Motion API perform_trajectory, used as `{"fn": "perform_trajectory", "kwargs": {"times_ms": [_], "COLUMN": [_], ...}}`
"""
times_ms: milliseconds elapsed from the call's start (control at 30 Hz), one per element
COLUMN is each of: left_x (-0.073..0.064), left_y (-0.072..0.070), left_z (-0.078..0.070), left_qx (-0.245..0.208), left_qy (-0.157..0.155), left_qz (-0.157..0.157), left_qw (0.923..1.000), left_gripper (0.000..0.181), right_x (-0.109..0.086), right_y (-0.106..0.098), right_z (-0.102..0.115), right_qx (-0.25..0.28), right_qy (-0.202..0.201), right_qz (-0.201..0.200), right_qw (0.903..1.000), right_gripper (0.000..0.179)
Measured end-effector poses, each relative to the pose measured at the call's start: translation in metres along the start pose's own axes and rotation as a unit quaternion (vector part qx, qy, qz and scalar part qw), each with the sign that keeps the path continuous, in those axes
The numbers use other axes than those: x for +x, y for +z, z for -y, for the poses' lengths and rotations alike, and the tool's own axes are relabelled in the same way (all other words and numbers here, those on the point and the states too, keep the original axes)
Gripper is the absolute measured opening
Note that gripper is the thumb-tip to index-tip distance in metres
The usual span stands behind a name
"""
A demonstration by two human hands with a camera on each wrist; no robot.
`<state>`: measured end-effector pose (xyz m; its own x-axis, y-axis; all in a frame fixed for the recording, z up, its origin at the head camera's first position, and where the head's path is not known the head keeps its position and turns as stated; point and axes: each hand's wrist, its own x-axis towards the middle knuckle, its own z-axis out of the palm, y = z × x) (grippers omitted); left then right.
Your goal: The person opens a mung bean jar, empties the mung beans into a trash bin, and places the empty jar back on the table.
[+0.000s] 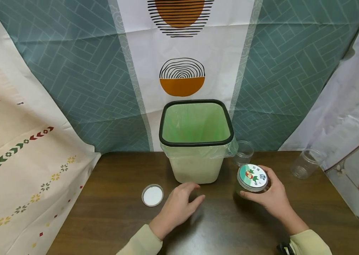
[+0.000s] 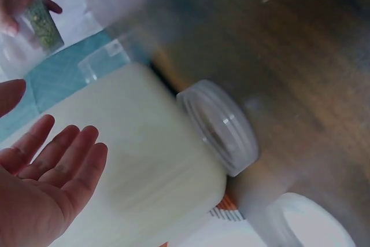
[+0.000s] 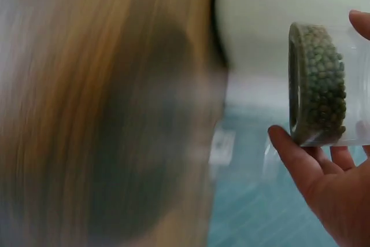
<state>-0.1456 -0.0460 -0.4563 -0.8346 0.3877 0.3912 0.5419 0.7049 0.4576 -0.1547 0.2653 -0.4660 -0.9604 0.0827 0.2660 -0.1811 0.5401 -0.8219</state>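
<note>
While the right hand [image 1: 273,198] has its thumb and fingers curled round a lidded jar [image 1: 252,179], the left hand [image 1: 178,205] holds nothing — its fingers are apart from the thumb, just in front of a pale bin [image 1: 197,168]. Upright and raised off the tabletop [image 1: 112,209], the jar is to the right of the bin, its lid bearing a green-and-white label; green beans [image 3: 325,88] fill its lower part. One clear container [image 1: 244,153] sits just beside the bin, behind the jar, and another clear container [image 1: 307,164] is farther right. Left of the left hand lies a white round piece [image 1: 152,196] with a rim. The left wrist view also shows a clear round vessel [image 2: 219,125] near the bin's foot — whether they touch, I cannot tell.
</note>
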Motion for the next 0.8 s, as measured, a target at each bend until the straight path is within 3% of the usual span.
{"fn": "perform_trajectory", "kwargs": {"times_ms": [200, 500, 800], "left_x": [0.006, 0.012, 0.009], "left_y": [-0.014, -0.028, -0.031], "left_z": [-0.01, -0.035, -0.048], "left_qx": [-0.005, -0.032, -0.049], "left_qy": [-0.005, 0.002, 0.011], "left_qz": [-0.015, -0.036, -0.001], "left_qw": [0.9999, 0.9988, 0.9987], "left_gripper": [0.046, 0.06, 0.066], "right_x": [-0.014, -0.029, -0.038], "right_y": [0.018, 0.04, 0.057], "right_z": [0.029, 0.05, 0.068], "right_qx": [0.002, 0.031, 0.038], "right_qy": [-0.04, -0.076, -0.064], "right_qz": [0.019, 0.045, 0.035], "right_qw": [0.999, 0.9957, 0.9966], "right_gripper": [0.093, 0.088, 0.083]}}
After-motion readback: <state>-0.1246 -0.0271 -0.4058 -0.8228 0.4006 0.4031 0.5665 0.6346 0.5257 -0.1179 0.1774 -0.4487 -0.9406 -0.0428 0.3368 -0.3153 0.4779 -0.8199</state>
